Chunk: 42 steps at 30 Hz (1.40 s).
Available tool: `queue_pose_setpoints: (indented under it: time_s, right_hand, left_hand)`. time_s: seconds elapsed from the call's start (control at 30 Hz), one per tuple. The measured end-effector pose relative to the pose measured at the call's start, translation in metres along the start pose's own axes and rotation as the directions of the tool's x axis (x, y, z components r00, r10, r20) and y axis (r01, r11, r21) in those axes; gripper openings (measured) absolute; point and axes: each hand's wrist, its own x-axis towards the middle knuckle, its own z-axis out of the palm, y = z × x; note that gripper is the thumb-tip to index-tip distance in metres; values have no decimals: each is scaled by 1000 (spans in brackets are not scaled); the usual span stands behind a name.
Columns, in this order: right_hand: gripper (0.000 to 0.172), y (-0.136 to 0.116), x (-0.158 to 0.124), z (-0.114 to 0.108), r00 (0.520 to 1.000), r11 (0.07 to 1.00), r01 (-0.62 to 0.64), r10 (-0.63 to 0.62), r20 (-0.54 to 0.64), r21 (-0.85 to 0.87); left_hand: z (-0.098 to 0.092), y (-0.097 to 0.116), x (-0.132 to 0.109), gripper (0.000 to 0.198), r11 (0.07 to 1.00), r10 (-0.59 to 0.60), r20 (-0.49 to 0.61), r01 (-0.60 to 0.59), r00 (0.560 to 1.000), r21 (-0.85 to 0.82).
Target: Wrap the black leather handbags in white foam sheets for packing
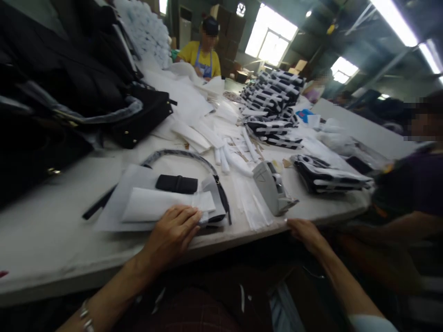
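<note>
A black shoulder bag [221,196] lies on the table near its front edge, its strap wrapped in clear plastic [176,153] and arching behind. White paper [114,207] covers most of it, with a folded white sheet [148,203] and a small black strapped piece [177,184] on top. My left hand [178,226] rests flat on the folded sheet's lower right corner, fingers stretched out. Just in front of the grey tape dispenser [270,189], at the table edge, my right hand [306,233] has its fingertips pinched together. A tiny white bit shows there, too small to name.
Black bags [141,115] are piled at the left. Wrapped black-and-white bundles [273,97] stand stacked at the back, and another wrapped bundle [328,173] lies at the right. White paper sheets [194,101] spread across the middle. One co-worker [204,55] is across the table, another [415,184] at the right.
</note>
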Motion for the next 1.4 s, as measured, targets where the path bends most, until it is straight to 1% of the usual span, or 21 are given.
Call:
queue_pose_setpoints:
  time_s: [0.07, 0.1, 0.17, 0.2, 0.23, 0.27, 0.33, 0.37, 0.43, 0.5, 0.53, 0.6, 0.67, 0.77, 0.83, 0.9, 1.03, 1.1, 1.2, 1.3, 1.4]
  right_hand:
    - [35, -5, -6, 3, 997, 999, -7, 9, 73, -34]
    - [35, -16, -8, 5, 993, 999, 18, -13, 118, -47]
    - [35, -55, -11, 11, 955, 984, 151, -120, 273, -97]
    - [34, -81, -13, 18, 915, 964, 245, -193, 355, -108]
    - [33, -111, -16, 28, 855, 938, 328, -246, 457, -110]
    - [31, -141, -18, 40, 775, 907, 408, -284, 565, -105]
    - [25, -197, -20, 69, 586, 823, 561, -318, 745, -90]
    - [22, -220, -19, 85, 506, 779, 620, -307, 806, -92]
    - [16, -251, -14, 117, 397, 683, 720, -260, 880, -123]
    - [10, -267, -5, 147, 331, 578, 801, -210, 920, -156]
    - [8, -270, 0, 160, 311, 522, 835, -191, 931, -172]
    - [7, -274, 10, 185, 300, 398, 892, -170, 939, -213]
    - [13, -277, 15, 205, 305, 252, 931, -143, 941, -264]
    - [23, -280, 16, 223, 290, 58, 956, -79, 954, -286]
    - [26, -280, 16, 229, 270, -13, 962, -71, 960, -272]
    - [28, -278, 21, 231, 256, -75, 961, -123, 959, -266]
    - [55, -272, 49, 231, 248, -181, 941, -213, 945, -287]
    - [58, -274, 66, 226, 281, -179, 928, -244, 928, -328]
    - [54, -279, 77, 212, 360, -111, 899, -364, 859, -424]
    - [40, -276, 63, 198, 409, -5, 885, -472, 781, -466]
    - [30, -260, 46, 194, 440, 101, 888, -469, 766, -448]
  left_hand:
    - [-2, 2, 1, 25, 999, -26, 28, 27, 999, -25]
    - [-3, 3, 2, 25, 998, -42, 45, 43, 998, -36]
    - [-5, 4, 2, 25, 996, -73, 71, 76, 995, -54]
    - [-5, 4, 3, 24, 994, -86, 82, 91, 993, -60]
    - [-6, 4, 3, 24, 993, -95, 90, 101, 991, -66]
    - [-6, 5, 2, 24, 992, -102, 93, 108, 991, -70]
    - [-6, 5, 2, 25, 991, -108, 92, 114, 990, -73]
    - [-5, 6, 2, 25, 991, -109, 87, 115, 990, -73]
    - [-4, 6, 1, 25, 990, -113, 72, 119, 991, -79]
    - [-4, 6, 1, 23, 988, -119, 59, 123, 991, -88]
    - [-3, 5, 1, 23, 988, -120, 52, 125, 991, -92]
    - [-2, 4, 0, 23, 987, -123, 36, 127, 992, -99]
    - [0, 3, -2, 24, 986, -128, 24, 129, 992, -107]
    - [3, 3, -4, 26, 983, -136, 18, 137, 991, -124]
    - [5, 2, -5, 28, 981, -140, 23, 142, 990, -131]
    - [6, 2, -6, 28, 980, -146, 32, 149, 989, -131]
    - [8, 2, -6, 28, 981, -147, 16, 148, 989, -127]
    - [8, 2, -7, 27, 982, -141, 9, 141, 990, -125]
    - [8, 3, -7, 29, 982, -142, 19, 143, 990, -121]
    - [8, 3, -7, 29, 982, -145, 27, 147, 989, -118]
    - [8, 4, -6, 28, 983, -141, 26, 143, 990, -111]
